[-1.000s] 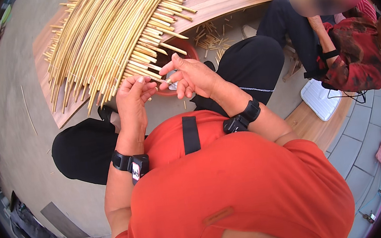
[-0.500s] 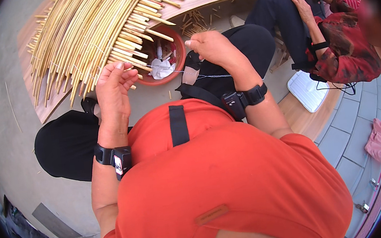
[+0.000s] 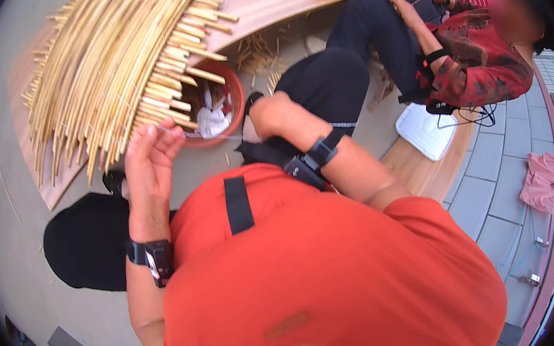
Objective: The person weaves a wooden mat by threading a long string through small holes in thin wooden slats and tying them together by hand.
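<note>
In the head view, the mat of sticks (image 3: 111, 69) lies on the desk (image 3: 272, 1), its right-hand ends jutting past the edge over the round pot (image 3: 236, 96); the left hand (image 3: 152, 145), fingers half curled, pinches a thin string (image 3: 231, 137) beside the lowest ends; the right hand (image 3: 278, 115) is curled, its grip hidden; open floor (image 3: 10, 235) lies left of the desk

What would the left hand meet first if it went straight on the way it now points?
Most likely the lower edge of the mat of pale sticks: the left hand points up the picture toward it. The gap looks small, but depth is unclear from this single view.
</note>
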Tool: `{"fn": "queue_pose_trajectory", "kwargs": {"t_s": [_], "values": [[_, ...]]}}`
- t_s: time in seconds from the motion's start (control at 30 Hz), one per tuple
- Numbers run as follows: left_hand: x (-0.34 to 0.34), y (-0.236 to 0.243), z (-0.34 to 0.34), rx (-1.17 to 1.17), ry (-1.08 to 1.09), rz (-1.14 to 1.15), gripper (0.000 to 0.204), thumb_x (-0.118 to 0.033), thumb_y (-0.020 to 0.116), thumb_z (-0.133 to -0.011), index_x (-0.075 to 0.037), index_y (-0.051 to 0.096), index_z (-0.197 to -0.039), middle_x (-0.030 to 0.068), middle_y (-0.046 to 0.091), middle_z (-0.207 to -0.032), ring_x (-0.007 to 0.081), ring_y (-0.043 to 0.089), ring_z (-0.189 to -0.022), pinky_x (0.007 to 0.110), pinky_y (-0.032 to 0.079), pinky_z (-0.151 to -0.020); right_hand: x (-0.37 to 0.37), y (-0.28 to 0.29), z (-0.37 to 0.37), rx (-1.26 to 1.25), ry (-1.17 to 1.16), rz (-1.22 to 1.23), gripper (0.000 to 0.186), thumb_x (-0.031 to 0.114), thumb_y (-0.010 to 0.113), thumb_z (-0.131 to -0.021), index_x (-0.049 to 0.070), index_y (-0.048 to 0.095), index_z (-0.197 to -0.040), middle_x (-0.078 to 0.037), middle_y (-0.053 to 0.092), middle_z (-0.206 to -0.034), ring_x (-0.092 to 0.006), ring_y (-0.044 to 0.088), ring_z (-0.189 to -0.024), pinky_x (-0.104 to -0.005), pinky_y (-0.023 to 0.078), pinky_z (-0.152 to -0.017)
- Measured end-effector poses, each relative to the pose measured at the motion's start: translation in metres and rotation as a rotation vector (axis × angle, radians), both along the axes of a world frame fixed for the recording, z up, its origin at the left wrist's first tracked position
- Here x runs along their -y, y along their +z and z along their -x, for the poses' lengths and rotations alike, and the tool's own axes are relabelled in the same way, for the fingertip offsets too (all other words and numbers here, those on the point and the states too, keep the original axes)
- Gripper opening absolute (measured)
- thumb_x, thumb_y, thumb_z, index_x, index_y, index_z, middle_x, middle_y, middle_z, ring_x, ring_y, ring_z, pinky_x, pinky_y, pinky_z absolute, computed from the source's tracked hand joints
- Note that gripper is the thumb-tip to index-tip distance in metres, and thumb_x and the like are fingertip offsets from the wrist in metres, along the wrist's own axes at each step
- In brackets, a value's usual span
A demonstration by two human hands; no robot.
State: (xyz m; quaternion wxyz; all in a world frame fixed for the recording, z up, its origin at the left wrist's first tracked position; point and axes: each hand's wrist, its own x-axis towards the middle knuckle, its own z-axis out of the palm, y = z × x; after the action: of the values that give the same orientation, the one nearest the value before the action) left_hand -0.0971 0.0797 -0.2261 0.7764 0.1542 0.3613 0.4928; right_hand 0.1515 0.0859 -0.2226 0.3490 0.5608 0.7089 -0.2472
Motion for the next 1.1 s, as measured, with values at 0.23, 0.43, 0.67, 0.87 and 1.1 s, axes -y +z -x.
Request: {"fn": "queue_pose_trajectory", "kwargs": {"t_s": [0.23,0.43,0.67,0.87,1.1], "values": [[0.004,0.023,-0.009,-0.234,-0.309,-0.013,0.005,-0.01,0.056,-0.088,-0.007,0.056,-0.085,0.012,0.066,-0.089,0.0177,0.066,-0.072,0.028,0.054,-0.068,0.021,-0.013,-0.018,-0.26,-0.131,-0.208,0.017,0.014,0.058,-0.074,0.006,0.07,-0.084,-0.012,0.068,-0.087,-0.0282,0.066,-0.084,-0.0392,0.052,-0.071],[0.013,0.035,-0.013,-0.356,-0.846,-0.331,0.004,-0.003,0.062,-0.083,-0.002,0.06,-0.079,0.0064,0.064,-0.084,0.0124,0.06,-0.07,0.025,0.048,-0.067,0.001,-0.008,-0.005,-1.289,-0.941,-0.219,0.013,0.015,0.057,-0.087,0.005,0.06,-0.079,0.0,0.061,-0.064,-0.0037,0.043,-0.047,-0.0191,0.032,-0.042],[0.007,0.049,-0.027,-0.685,-0.214,-0.739,0.004,0.004,0.061,-0.079,0.0,0.061,-0.079,0.0094,0.058,-0.115,0.0111,0.057,-0.079,0.023,0.046,-0.067,-0.003,0.051,0.018,-1.489,-0.964,-0.113,0.011,0.014,0.058,-0.088,0.005,0.063,-0.086,-0.002,0.062,-0.07,-0.0013,0.045,-0.052,-0.0168,0.034,-0.046],[0.01,0.04,-0.025,-0.645,-0.336,-0.517,0.005,-0.002,0.053,-0.088,-0.001,0.053,-0.084,0.0055,0.06,-0.079,0.0078,0.054,-0.063,0.021,0.045,-0.057,0.013,0.074,0.043,-1.425,-0.698,-0.335,0.011,0.009,0.058,-0.08,0.001,0.06,-0.073,-0.005,0.062,-0.059,-0.0072,0.058,-0.056,-0.024,0.047,-0.052],[0.013,0.052,-0.018,-0.598,-0.281,-0.453,0.006,-0.005,0.054,-0.089,-0.003,0.053,-0.084,-0.0003,0.051,-0.065,0.0049,0.047,-0.055,0.019,0.039,-0.05,0.01,0.075,0.003,-1.477,-0.899,-0.422,0.008,0.009,0.058,-0.085,0.003,0.061,-0.08,0.001,0.059,-0.065,-0.0032,0.053,-0.06,-0.0196,0.042,-0.053]]}}
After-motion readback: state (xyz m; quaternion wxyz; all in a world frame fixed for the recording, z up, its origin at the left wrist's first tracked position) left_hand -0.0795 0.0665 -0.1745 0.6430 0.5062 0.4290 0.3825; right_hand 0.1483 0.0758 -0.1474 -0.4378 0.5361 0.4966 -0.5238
